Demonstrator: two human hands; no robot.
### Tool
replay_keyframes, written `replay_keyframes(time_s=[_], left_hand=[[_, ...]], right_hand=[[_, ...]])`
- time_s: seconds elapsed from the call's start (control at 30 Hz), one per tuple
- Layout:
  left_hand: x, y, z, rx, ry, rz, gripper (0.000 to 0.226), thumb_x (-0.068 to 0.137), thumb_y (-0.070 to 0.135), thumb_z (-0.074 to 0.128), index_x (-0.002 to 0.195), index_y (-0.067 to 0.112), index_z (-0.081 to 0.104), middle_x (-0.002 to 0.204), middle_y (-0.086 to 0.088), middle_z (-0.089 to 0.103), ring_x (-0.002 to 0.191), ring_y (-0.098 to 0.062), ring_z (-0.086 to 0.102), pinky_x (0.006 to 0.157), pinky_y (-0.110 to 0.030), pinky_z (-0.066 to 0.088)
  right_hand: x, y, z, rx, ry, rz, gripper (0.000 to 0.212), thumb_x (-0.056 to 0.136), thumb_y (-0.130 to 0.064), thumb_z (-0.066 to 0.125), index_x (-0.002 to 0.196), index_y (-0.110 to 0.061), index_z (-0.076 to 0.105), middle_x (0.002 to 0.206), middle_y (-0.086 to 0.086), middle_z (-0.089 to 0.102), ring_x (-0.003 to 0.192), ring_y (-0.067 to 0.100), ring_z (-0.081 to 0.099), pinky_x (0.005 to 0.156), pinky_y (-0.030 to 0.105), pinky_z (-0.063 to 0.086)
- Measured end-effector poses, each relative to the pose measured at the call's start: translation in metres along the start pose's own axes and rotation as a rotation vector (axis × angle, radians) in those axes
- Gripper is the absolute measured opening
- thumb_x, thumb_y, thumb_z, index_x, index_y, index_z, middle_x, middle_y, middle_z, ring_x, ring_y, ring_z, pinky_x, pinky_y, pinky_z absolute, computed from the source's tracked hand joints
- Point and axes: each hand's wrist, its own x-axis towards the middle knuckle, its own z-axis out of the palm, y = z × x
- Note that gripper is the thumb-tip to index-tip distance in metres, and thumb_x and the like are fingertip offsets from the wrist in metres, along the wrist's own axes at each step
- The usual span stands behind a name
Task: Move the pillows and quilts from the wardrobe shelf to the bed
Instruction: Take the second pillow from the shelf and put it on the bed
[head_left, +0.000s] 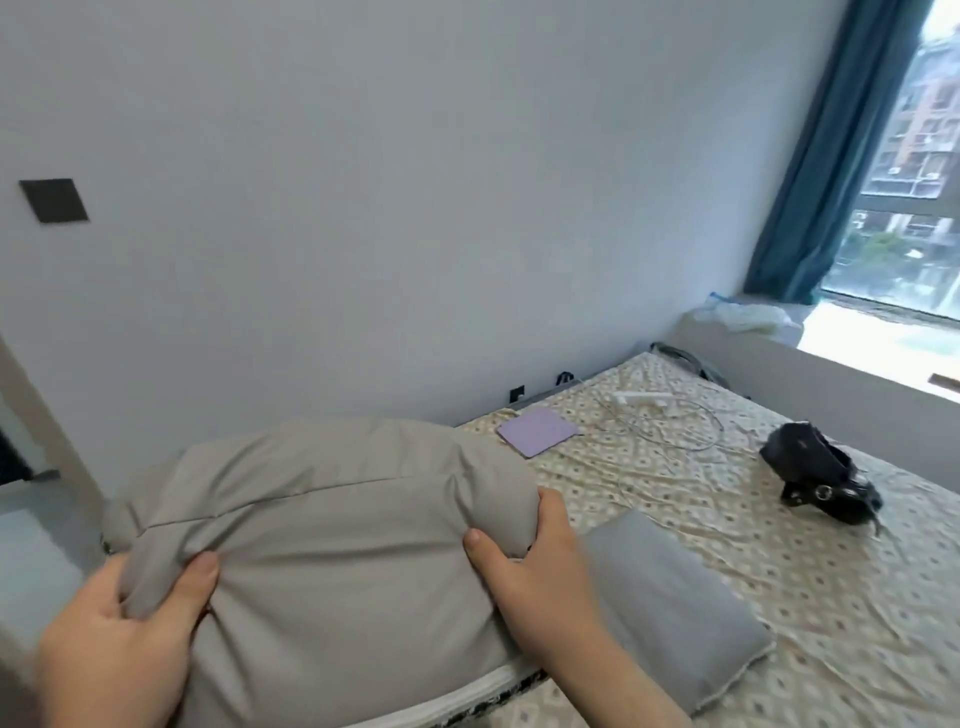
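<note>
Both hands grasp one big grey pillow (332, 525): the left hand (119, 644) pinches its near left corner, the right hand (540, 566) cups its right end. Its long axis runs from hand to hand, over the bed (779, 545) edge. Just right of the right hand a flatter grey pillow (670, 597) lies on the sheet; the black bag (815, 462) is well beyond.

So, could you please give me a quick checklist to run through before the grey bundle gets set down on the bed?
1. Left hand grips the grey bundle: ok.
2. Right hand grips its other end: ok.
3. Bundle over the bed: ok.
4. Grey pillow already lies beside the bundle: ok.
5. Purple pad, white cable and black bag lie away from the bundle: ok.
6. More bedding left in the wardrobe: cannot tell.
</note>
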Motion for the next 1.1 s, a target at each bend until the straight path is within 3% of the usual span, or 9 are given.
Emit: replay_keyframes(time_s=[0.07, 0.13, 0.23, 0.33, 0.53, 0.63, 0.87, 1.0, 1.1], left_hand=[[0.006, 0.017, 0.047, -0.056, -0.106, 0.027, 0.044, 0.050, 0.081, 0.062, 0.081, 0.049, 0.064, 0.080, -0.012, 0.067, 0.083, -0.033, 0.064, 0.073, -0.038, 0.052], [0.007, 0.038, 0.092, -0.092, -0.209, 0.052, 0.034, 0.049, 0.072, 0.060, 0.074, 0.047, 0.064, 0.075, -0.011, 0.065, 0.078, -0.029, 0.062, 0.072, -0.034, 0.049], [0.012, 0.058, 0.156, -0.125, -0.363, 0.059, 0.040, 0.045, 0.067, 0.057, 0.064, 0.032, 0.057, 0.070, -0.011, 0.060, 0.076, -0.028, 0.058, 0.073, -0.038, 0.045], [0.023, 0.062, 0.225, -0.141, -0.489, 0.070, 0.033, 0.049, 0.059, 0.063, 0.068, 0.033, 0.055, 0.072, -0.011, 0.060, 0.079, -0.028, 0.056, 0.075, -0.039, 0.041], [0.063, 0.038, 0.370, -0.145, -0.774, 0.159, 0.053, 0.046, 0.066, 0.055, 0.079, 0.025, 0.057, 0.080, -0.010, 0.058, 0.081, -0.026, 0.052, 0.074, -0.038, 0.038], [0.065, 0.027, 0.441, -0.116, -0.944, 0.177, 0.030, 0.062, 0.051, 0.060, 0.072, 0.023, 0.056, 0.074, -0.009, 0.062, 0.076, -0.029, 0.055, 0.064, -0.038, 0.038], [-0.006, -0.038, 0.590, -0.151, -1.216, 0.245, 0.022, 0.089, 0.028, 0.063, 0.076, 0.015, 0.051, 0.070, -0.009, 0.057, 0.066, -0.024, 0.054, 0.056, -0.037, 0.039], [-0.064, -0.104, 0.661, -0.149, -1.297, 0.274, 0.018, 0.088, 0.035, 0.059, 0.080, 0.025, 0.047, 0.073, -0.003, 0.055, 0.066, -0.023, 0.054, 0.059, -0.040, 0.042], [-0.097, -0.165, 0.703, -0.018, -1.355, 0.296, 0.021, 0.086, 0.037, 0.057, 0.084, 0.018, 0.047, 0.077, -0.002, 0.054, 0.070, -0.024, 0.053, 0.063, -0.042, 0.043]], right_hand=[[0.015, 0.015, -0.026, -0.020, 0.077, 0.058, 0.060, 0.069, -0.056, 0.068, 0.117, -0.030, 0.044, 0.108, -0.009, 0.062, 0.102, 0.017, 0.060, 0.084, 0.036, 0.048], [0.029, 0.030, -0.049, -0.035, 0.172, 0.106, 0.060, 0.069, -0.056, 0.068, 0.117, -0.028, 0.044, 0.106, -0.009, 0.062, 0.100, 0.017, 0.060, 0.083, 0.036, 0.049], [0.048, 0.055, -0.076, -0.052, 0.302, 0.168, 0.060, 0.067, -0.058, 0.068, 0.114, -0.029, 0.045, 0.104, -0.010, 0.062, 0.098, 0.018, 0.061, 0.083, 0.037, 0.049], [0.070, 0.082, -0.092, -0.057, 0.428, 0.244, 0.057, 0.070, -0.054, 0.071, 0.114, -0.029, 0.045, 0.103, -0.012, 0.062, 0.097, 0.016, 0.061, 0.084, 0.037, 0.049], [0.129, 0.132, -0.085, -0.037, 0.649, 0.441, 0.053, 0.070, -0.050, 0.072, 0.112, -0.028, 0.048, 0.099, -0.015, 0.062, 0.092, 0.012, 0.062, 0.082, 0.039, 0.051], [0.153, 0.163, -0.079, -0.041, 0.740, 0.564, 0.051, 0.073, -0.049, 0.072, 0.112, -0.028, 0.048, 0.100, -0.015, 0.062, 0.093, 0.012, 0.062, 0.082, 0.039, 0.051], [0.172, 0.278, -0.087, -0.134, 0.912, 0.725, 0.047, 0.079, -0.046, 0.069, 0.110, -0.028, 0.040, 0.096, -0.020, 0.055, 0.086, 0.006, 0.058, 0.068, 0.028, 0.044], [0.175, 0.372, -0.087, -0.168, 0.974, 0.780, 0.055, 0.079, -0.042, 0.071, 0.120, -0.024, 0.039, 0.104, -0.013, 0.056, 0.093, 0.011, 0.058, 0.079, 0.033, 0.048], [0.168, 0.445, -0.069, -0.139, 0.939, 0.858, 0.060, 0.077, -0.045, 0.071, 0.123, -0.022, 0.039, 0.110, -0.010, 0.056, 0.101, 0.014, 0.059, 0.086, 0.036, 0.051]])
